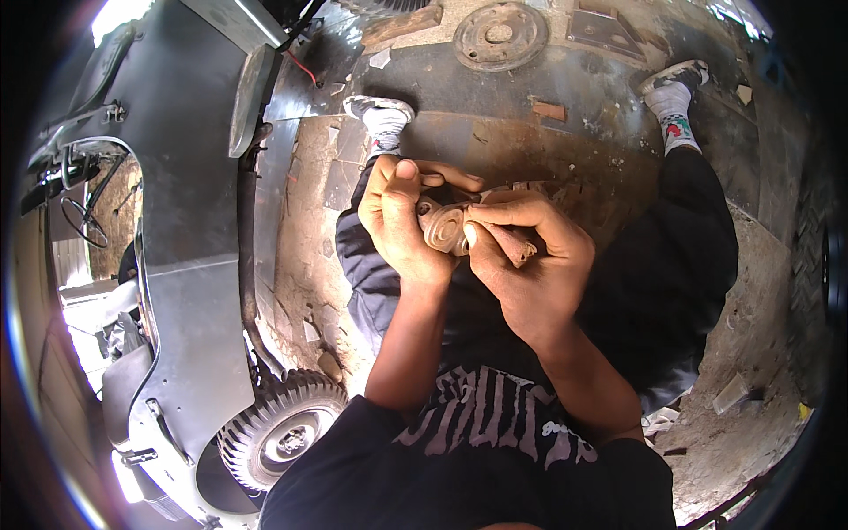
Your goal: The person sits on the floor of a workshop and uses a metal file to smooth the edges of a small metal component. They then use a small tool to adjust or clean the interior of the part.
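Note:
My left hand [397, 221] is closed around a rusty, brownish metal part [443, 231] with a ringed round face and a small hole, held above my lap in the middle of the view. My right hand [534, 265] grips the same part from the right, its thumb and forefinger pressed near the round face, with a narrower rusty piece sticking out between the fingers. Whether that piece is separate from the round part I cannot tell. Some of the part is hidden behind my fingers.
A dark vehicle body [181, 230] with a knobby tyre [238, 442] stands at my left. My feet rest on a grimy floor [459, 141] with a round metal plate [500, 26], a plank [399, 31], a small wooden block [549, 111], a rectangular metal piece [601, 31] and scattered scraps.

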Demonstrator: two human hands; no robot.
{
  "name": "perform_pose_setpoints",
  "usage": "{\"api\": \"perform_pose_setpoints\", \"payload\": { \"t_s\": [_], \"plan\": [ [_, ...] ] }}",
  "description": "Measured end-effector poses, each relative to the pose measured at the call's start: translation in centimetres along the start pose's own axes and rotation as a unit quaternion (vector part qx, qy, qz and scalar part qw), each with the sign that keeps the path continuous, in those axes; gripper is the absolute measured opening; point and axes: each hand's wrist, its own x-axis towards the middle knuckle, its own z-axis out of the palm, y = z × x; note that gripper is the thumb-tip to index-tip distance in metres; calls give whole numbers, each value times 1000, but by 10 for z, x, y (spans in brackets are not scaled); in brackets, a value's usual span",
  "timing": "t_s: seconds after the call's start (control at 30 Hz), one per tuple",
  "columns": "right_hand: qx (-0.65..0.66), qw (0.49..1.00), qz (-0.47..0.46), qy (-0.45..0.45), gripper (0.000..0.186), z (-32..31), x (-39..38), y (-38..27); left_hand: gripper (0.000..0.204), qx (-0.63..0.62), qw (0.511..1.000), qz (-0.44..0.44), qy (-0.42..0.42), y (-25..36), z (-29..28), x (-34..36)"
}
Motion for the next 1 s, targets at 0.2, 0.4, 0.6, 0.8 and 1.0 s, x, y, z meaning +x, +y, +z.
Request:
{"api": "perform_pose_setpoints", "payload": {
  "t_s": [0.2,0.4,0.6,0.8,1.0],
  "plan": [
    [-60,996,-71,-4,25,-1,11,-2,33,-21,999,-28,-12,0,-5,3],
    [-84,988,-126,1,27,-2,14,2,34,-17,999,-37,-24,2,-1,4],
    [-78,974,-200,-72,28,-9,39,-7,35,33,998,-42,-27,-3,-15,7],
    [-116,972,-188,-82,26,-24,35,-3,32,-9,997,-48,-64,5,4,6],
    [-89,969,-216,-81,23,-15,39,-5,33,4,996,-55,-76,4,-6,7]
  ]
}}
